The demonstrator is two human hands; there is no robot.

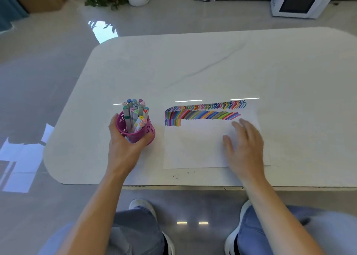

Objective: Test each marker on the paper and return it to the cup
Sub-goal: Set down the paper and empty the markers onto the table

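The left hand (123, 148) is gripping the cup (149, 132), its fingers curling round the left wall and its thumb round the near right side. The markers (135, 110) are standing caps-up inside the cup, above the fingers. The cup is sitting on the table (212, 65), just left of the paper (193, 146). The right hand (245, 146) is lying over the paper's right part, fingers straight and slightly spread, fingertips just below the strokes (202, 113); whether it is pressing down is unclear.

No legible text; marks on marker caps (135, 108) too small to read.
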